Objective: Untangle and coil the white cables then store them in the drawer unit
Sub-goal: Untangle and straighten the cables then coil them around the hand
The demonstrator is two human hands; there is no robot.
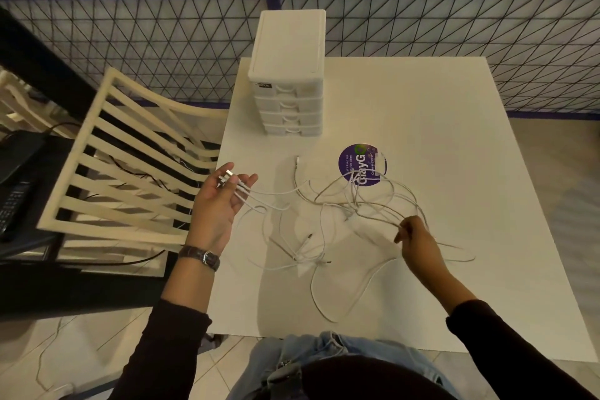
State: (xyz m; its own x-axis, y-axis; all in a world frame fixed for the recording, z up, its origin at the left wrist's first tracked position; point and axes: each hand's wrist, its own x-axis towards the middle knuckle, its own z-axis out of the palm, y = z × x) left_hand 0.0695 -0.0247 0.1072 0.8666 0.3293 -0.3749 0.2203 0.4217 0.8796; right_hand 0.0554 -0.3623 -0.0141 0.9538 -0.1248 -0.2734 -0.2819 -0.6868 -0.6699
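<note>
So the biggest thing here is the white table (438, 127), and pretty much everything is laid out on it. A cream slatted chair (113, 232) is parked right at its left edge, and a dark mesh fence (162, 42) is seen behind both.

The drawer unit (289, 75) is stood upright at the far left of the table. Its long axis is vertical, and four drawers are stacked in it with their fronts faced toward the person. All four look to be pushed in.

The white cables (352, 209) are spread in a loose tangle across the middle of the table, between the drawer unit and the near edge. The mess is stretched mostly left to right, from one hand to the other. One loose end is pointed up toward the drawer unit, and one long strand is curved down toward the near edge. A round purple sticker (362, 164) is partly covered by the far loops.

The hands are kept well apart. The left hand (220, 201) is held palm up over the table's left edge, with a few cable ends pinched against the fingers by the thumb and the strands run off to the right into the tangle. The right hand (414, 237) is closed on a bunch of strands at the right side of the tangle, and they're lifted a bit off the table.

A dark-strapped watch (201, 256) is worn on the left wrist. The plugs (227, 177) in the left hand are pointed away from the person.
</note>
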